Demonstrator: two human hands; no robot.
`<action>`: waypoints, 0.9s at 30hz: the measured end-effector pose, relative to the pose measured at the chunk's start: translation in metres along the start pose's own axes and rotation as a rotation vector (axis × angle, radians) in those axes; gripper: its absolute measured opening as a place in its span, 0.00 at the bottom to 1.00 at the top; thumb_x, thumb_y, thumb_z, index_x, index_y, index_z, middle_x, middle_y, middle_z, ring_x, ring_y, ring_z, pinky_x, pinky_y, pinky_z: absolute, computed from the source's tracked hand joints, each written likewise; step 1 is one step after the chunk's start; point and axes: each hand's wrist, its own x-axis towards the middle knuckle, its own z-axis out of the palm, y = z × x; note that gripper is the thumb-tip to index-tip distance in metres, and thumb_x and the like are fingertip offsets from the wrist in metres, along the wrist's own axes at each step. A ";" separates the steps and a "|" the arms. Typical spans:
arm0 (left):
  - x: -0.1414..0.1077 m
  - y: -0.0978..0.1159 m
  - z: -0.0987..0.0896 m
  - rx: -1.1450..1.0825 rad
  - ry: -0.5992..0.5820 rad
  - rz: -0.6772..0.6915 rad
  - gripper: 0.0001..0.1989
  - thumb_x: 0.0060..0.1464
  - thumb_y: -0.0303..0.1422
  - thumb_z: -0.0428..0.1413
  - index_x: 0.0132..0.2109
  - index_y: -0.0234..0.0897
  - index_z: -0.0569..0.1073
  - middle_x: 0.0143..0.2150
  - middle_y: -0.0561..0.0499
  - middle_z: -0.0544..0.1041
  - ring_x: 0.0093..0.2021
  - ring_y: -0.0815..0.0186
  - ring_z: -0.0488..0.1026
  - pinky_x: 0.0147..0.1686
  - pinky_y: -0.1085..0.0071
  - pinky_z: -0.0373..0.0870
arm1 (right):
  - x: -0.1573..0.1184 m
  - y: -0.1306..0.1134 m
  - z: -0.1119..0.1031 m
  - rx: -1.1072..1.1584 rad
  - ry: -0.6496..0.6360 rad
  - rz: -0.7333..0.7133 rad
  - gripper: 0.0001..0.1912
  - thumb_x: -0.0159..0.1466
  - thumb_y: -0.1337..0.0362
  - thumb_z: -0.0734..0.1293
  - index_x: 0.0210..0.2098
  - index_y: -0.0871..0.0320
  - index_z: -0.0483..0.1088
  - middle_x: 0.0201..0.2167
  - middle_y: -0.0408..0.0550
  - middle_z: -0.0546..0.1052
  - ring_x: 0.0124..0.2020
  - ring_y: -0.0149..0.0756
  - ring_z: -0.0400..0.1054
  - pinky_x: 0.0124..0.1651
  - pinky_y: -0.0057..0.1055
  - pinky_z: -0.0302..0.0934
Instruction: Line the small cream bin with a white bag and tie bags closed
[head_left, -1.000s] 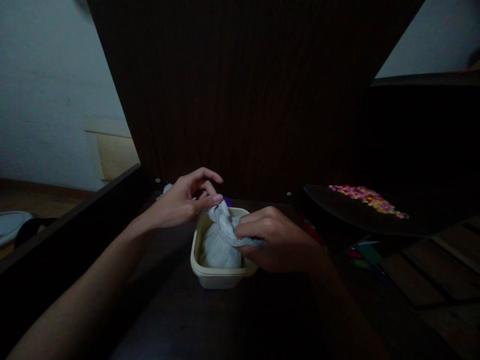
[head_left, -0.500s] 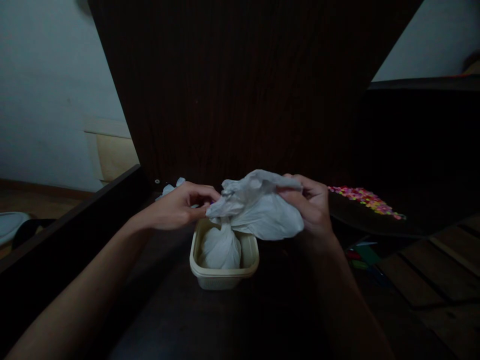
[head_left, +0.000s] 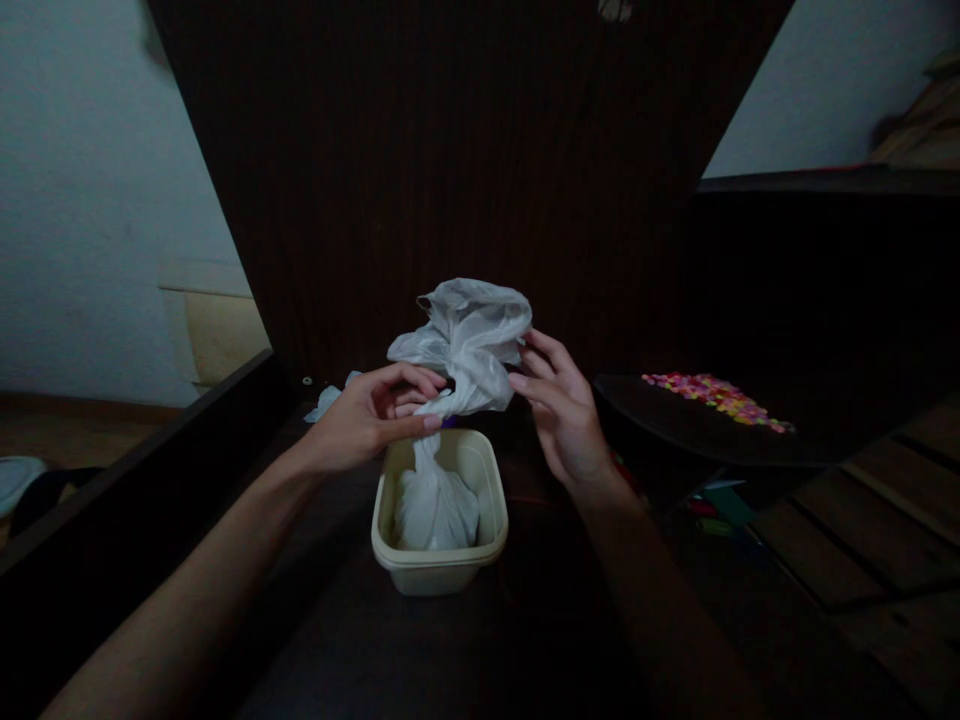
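Note:
A white plastic bag (head_left: 439, 505) sits with its filled, rounded bottom inside a cream tub (head_left: 491, 500). Its neck is twisted and pulled up, and the loose top (head_left: 480, 330) flares above the tub's far rim. My left hand (head_left: 375, 415) pinches the twisted neck between thumb and fingers. At the bag's right side, my right hand (head_left: 559, 405) has its fingers spread, with the tips at the edge of the loose plastic. What fills the bag is hidden.
Pieces of pale plastic (head_left: 326, 402) lie behind my left hand. On the right, a dark shelf (head_left: 637, 415) holds a pile of colourful small pieces (head_left: 720, 400). A dark upright panel (head_left: 450, 150) stands behind the tub, and a low dark ledge (head_left: 187, 430) runs along the left.
The bag's loose top has shifted up and left from my right hand, whose fingers have opened. My left hand has stayed at the neck, which is now more drawn out.

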 end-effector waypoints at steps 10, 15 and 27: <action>-0.004 0.013 0.008 0.139 0.318 0.144 0.18 0.37 0.33 0.75 0.31 0.34 0.75 0.34 0.54 0.74 0.31 0.72 0.70 0.28 0.78 0.68 | -0.018 -0.017 0.014 -0.354 -0.031 -0.261 0.07 0.61 0.64 0.72 0.31 0.55 0.69 0.28 0.41 0.71 0.32 0.33 0.65 0.37 0.32 0.60; -0.010 0.020 0.016 0.141 0.270 0.194 0.14 0.43 0.34 0.73 0.31 0.35 0.76 0.35 0.51 0.74 0.35 0.67 0.73 0.30 0.76 0.73 | -0.024 -0.016 0.023 -0.503 -0.375 -0.156 0.08 0.59 0.62 0.75 0.35 0.57 0.75 0.34 0.43 0.77 0.36 0.33 0.69 0.41 0.32 0.61; -0.014 0.025 0.005 0.305 0.134 0.262 0.07 0.47 0.25 0.63 0.37 0.36 0.77 0.47 0.45 0.75 0.48 0.59 0.76 0.37 0.70 0.78 | -0.014 -0.010 0.014 -0.171 -0.387 0.076 0.14 0.57 0.63 0.72 0.36 0.56 0.63 0.34 0.41 0.69 0.34 0.29 0.66 0.37 0.28 0.62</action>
